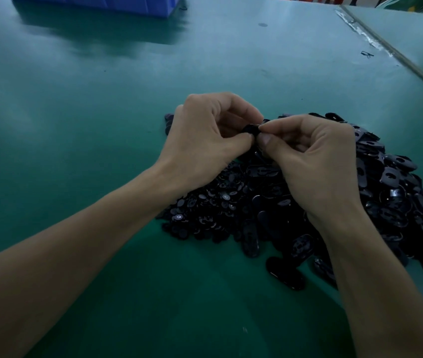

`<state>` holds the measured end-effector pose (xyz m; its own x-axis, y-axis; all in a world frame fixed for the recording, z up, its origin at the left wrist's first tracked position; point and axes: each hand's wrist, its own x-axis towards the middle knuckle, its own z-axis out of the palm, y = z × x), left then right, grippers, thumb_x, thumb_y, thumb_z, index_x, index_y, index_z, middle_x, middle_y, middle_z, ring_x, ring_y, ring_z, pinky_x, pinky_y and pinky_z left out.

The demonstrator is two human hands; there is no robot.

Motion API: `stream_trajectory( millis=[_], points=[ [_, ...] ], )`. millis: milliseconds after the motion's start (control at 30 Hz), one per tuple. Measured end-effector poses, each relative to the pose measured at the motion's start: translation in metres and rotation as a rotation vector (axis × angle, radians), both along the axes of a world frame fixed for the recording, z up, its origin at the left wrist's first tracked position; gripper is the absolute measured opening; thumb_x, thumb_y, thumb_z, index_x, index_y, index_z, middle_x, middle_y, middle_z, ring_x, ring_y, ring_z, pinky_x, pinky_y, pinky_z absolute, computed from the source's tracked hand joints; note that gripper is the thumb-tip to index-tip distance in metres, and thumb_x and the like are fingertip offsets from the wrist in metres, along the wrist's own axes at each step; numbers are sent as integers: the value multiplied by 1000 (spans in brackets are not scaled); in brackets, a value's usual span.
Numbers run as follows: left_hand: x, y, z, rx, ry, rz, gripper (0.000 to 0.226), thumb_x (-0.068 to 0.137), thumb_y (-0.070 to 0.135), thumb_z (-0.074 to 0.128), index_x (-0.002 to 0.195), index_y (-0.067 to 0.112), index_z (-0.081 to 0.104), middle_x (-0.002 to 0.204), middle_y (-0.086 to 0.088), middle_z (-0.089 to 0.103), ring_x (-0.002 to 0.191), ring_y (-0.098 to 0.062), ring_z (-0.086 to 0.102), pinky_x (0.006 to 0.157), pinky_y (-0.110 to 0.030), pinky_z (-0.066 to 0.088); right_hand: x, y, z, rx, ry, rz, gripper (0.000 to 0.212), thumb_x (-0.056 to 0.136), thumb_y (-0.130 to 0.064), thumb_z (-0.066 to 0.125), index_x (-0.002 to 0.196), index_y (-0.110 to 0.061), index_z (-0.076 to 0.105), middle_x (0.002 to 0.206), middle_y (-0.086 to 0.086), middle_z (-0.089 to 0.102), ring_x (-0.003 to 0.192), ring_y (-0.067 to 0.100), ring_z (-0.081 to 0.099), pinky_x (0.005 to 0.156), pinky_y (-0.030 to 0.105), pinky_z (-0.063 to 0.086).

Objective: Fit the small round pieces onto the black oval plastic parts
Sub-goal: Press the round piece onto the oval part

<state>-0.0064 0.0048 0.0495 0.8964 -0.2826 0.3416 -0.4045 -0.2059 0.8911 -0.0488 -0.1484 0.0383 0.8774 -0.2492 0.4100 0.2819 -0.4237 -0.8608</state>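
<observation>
The green table (pixel 76 99) carries all the stock. A blue bin (pixel 102 3) stands at the far left edge, well apart from the work.

The heap of black oval parts (pixel 399 202) lies right of centre, spreading toward the near right. Many show a keyhole-shaped opening. Just beside it on the left, touching it, lies a lower heap of small round pieces (pixel 205 210).

Both hands are raised above the far side of these heaps and meet at the fingertips. The left hand (pixel 205 140) is curled, thumb and fingers pinching a dark item (pixel 251 129). The right hand (pixel 316 161) pinches the same item from the other side between thumb and forefinger. The item is mostly hidden by the fingers; whether it is an oval part, a round piece or both together cannot be told.

Judgement: the step in hand is the fitting of one round piece to one oval part. The next move calls for seating the piece squarely in the opening with firm thumb pressure, then setting the finished part apart from the unworked heaps. Most of the stock appears unassembled.
</observation>
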Motion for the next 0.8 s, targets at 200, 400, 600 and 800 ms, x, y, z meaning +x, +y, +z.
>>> stream_trajectory(
  millis=[200,400,600,800],
  points=[
    [4,1,-3,-85,117,-49,28,74,-7,74,81,20,71,71,1,74,69,-16,73,76,-38,62,-2,2,1,-64,-35,-19,18,83,-13,78,87,-30,75,73,-16,71,67,-3,66,67,14,50],
    [6,0,-4,-216,311,-126,24,83,-13,67,81,11,69,73,-7,74,70,-19,70,74,-29,61,-4,1,3,-188,-69,-53,22,84,-15,79,94,-34,72,82,-12,64,71,-3,60,66,7,43],
    [6,1,0,-329,457,-178,21,84,-14,63,84,7,67,70,-5,72,64,-14,70,65,-23,59,-5,-1,4,-220,-112,-35,21,85,-17,79,96,-33,71,85,-7,65,75,-1,61,66,6,43],
    [5,1,5,-369,535,-201,19,86,-12,62,84,6,66,71,-6,72,65,-13,70,63,-22,59,-4,-5,4,-213,-139,-4,21,84,-20,79,96,-34,70,86,-7,64,76,0,61,66,9,42]
  ],
)
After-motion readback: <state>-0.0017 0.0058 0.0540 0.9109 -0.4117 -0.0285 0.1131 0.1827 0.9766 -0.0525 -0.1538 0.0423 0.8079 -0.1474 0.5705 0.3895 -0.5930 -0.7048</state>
